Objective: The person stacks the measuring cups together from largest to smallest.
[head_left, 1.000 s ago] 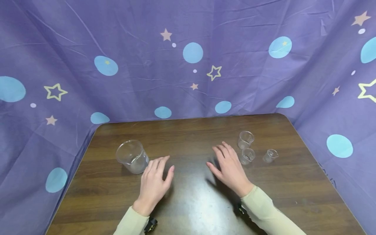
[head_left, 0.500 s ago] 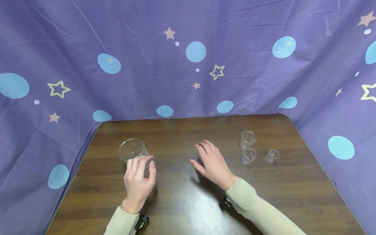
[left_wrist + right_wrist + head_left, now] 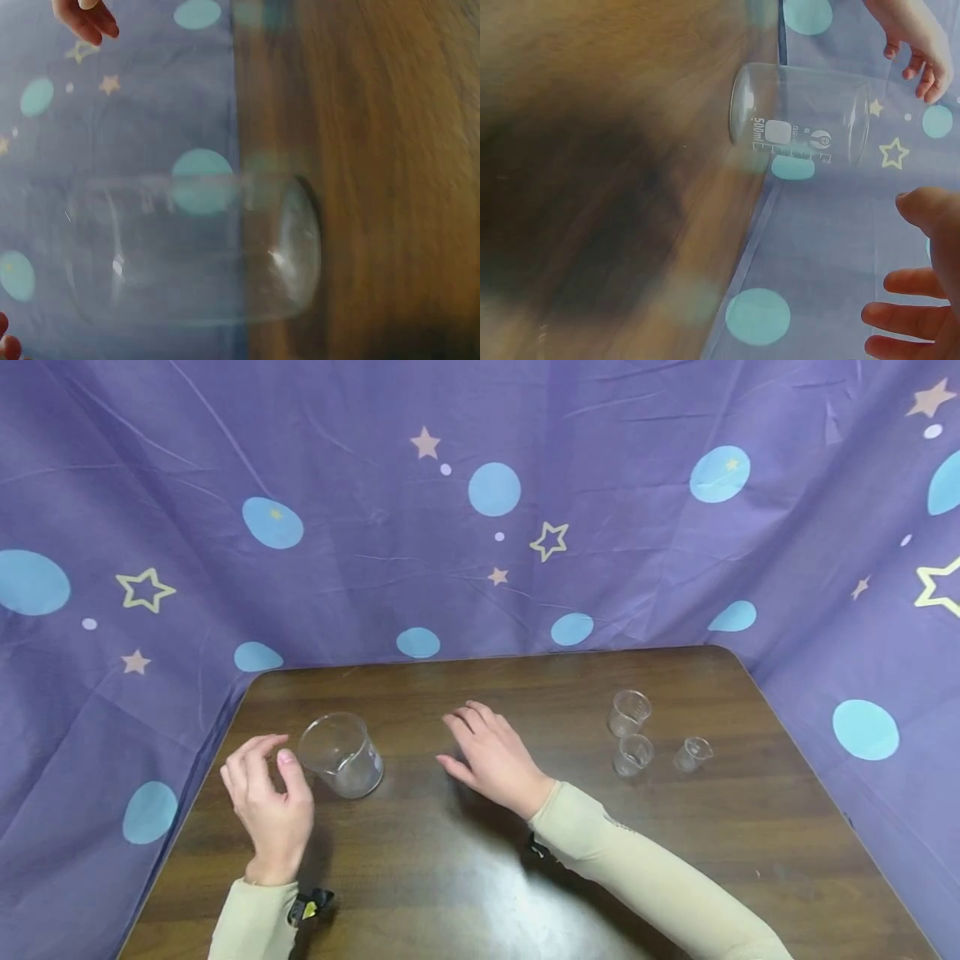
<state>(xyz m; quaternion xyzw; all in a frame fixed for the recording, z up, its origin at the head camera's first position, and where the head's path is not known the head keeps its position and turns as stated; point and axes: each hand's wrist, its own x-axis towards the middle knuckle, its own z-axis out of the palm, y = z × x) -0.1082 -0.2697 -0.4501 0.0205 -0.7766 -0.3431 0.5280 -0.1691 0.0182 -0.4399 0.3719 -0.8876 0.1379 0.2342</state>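
A large clear glass beaker (image 3: 352, 768) stands upright on the left part of the table; in the right wrist view its side (image 3: 802, 112) carries white print reading 500ml. Just left of it hovers my left hand (image 3: 270, 802), fingers loosely bent, holding nothing; its fingertips (image 3: 10, 346) barely enter the left wrist view. To the beaker's right, apart from it, my right hand (image 3: 495, 764) is above the table with fingers spread and nothing in them. The left wrist view shows the beaker (image 3: 187, 255) between the two hands.
At the right of the table stand three small clear beakers: one at the back (image 3: 628, 714), one in front of it (image 3: 632, 755) and the smallest (image 3: 692, 755) further right. A purple curtain (image 3: 360, 593) surrounds the wooden table (image 3: 420, 877).
My left hand has moved left, passing in front of the large beaker to its left side. The right hand has moved left, away from the small beakers. The beakers stay in place.
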